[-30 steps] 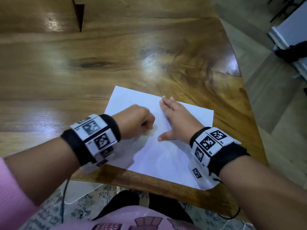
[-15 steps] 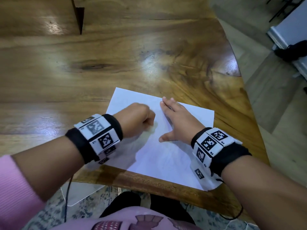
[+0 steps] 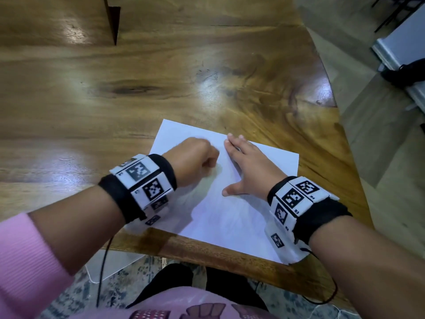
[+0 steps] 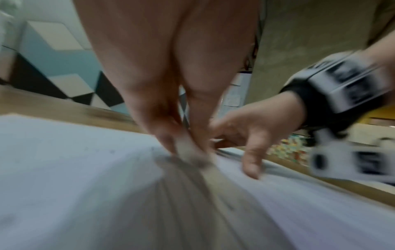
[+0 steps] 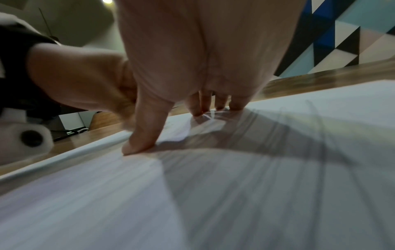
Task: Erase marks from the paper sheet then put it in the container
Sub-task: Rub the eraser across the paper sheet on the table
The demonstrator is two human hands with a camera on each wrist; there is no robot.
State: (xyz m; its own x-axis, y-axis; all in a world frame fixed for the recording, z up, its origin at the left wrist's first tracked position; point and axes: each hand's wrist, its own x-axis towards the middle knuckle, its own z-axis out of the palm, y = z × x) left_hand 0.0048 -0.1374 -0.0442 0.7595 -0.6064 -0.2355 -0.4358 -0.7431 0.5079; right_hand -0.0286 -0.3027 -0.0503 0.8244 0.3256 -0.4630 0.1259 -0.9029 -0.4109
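A white paper sheet [image 3: 230, 215] lies on the wooden table [image 3: 138, 88] at its near edge. My left hand [image 3: 193, 160] is curled into a fist on the sheet's far left part. In the left wrist view its fingertips [image 4: 166, 135] pinch a small pale eraser [image 4: 186, 148], blurred, down against the paper [image 4: 85, 169]. My right hand [image 3: 248, 166] lies flat beside it, fingers straight and thumb spread, pressing the sheet. Faint pencil lines [image 5: 316, 135] show on the paper [image 5: 235, 186] near my right hand [image 5: 192, 67].
The table's curved right edge [image 3: 331, 93] drops to a tiled floor. A pale translucent plastic thing [image 3: 110, 265] lies on the floor under the near edge. Cables hang from both wristbands. A dark notch [image 3: 112, 21] cuts into the far tabletop.
My left fist has shifted slightly forward and to the right across the sheet, and it is motion-blurred. The right hand and the paper have stayed put.
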